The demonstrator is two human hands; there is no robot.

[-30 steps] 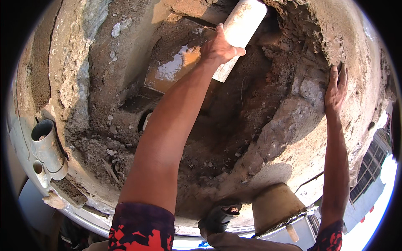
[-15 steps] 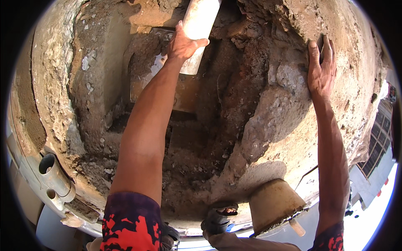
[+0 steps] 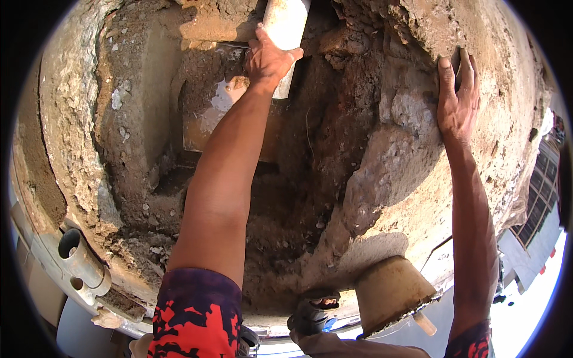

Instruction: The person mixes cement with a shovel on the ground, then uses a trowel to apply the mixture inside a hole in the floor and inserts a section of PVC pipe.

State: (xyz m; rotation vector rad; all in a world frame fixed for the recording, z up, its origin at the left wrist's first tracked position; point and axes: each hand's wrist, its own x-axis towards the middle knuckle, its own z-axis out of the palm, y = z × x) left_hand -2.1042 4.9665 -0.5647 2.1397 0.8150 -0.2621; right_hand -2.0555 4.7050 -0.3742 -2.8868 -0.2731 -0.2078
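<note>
My left hand (image 3: 270, 58) reaches far into a dug-out hollow and grips a whitish pipe (image 3: 286, 27) near its lower end. The thumb lies across the right side of the pipe; part of the other fingers is hidden. Below that hand, the pipe's near end hangs over a brown, flat-sided block (image 3: 203, 128) with a pale patch, partly covered by my forearm. On the rough earthen bank (image 3: 412, 143) at the right, my right hand (image 3: 459, 98) rests with its fingers stretched out, holding nothing.
Crumbly soil and rubble line the hollow's walls. A grey pipe fitting (image 3: 83, 262) with an open mouth sits at the lower left. Near my feet lies a tan trowel-like board (image 3: 394, 292) with a wooden handle (image 3: 425, 324). One dark sandal (image 3: 310, 313) shows at the bottom.
My left hand and the pipe's near end have shifted a little to the right and farther away. My right hand has stayed on the bank.
</note>
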